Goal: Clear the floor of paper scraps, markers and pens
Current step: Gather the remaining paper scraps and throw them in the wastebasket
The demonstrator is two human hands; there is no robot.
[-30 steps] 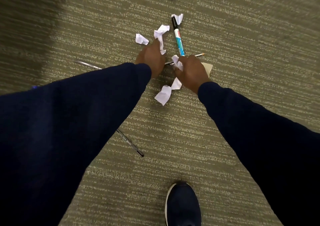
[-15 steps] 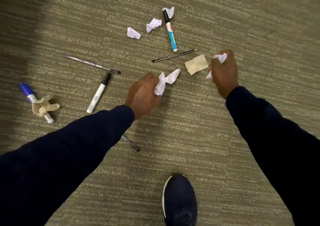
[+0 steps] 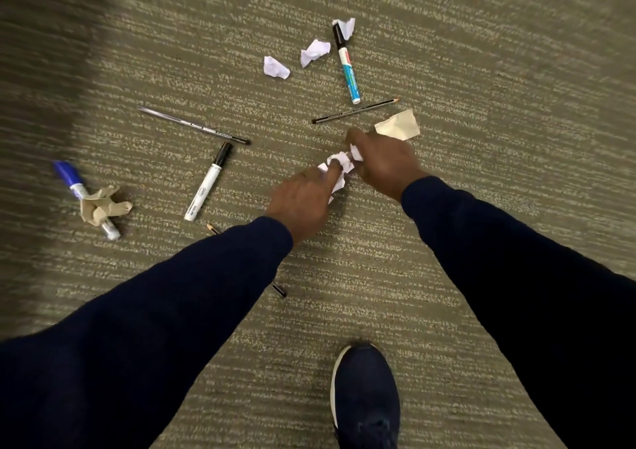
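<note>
Reaching forward, both hands [image 3: 344, 180] seemingly share crumpled white paper [image 3: 340, 163].

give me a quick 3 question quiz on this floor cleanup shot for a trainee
1. True or false: the blue-capped marker lies partly under a crumpled brown paper.
2. Multiple choice: what do the left hand and right hand have between them? A) a pencil B) white paper scraps C) a marker
3. Short answer: which loose item lies nearest the right hand, just beyond it?

Key
1. True.
2. B. Both hands meet on the white scraps, each with a closed grip.
3. The tan paper piece; the black pencil lies just past it.
</note>
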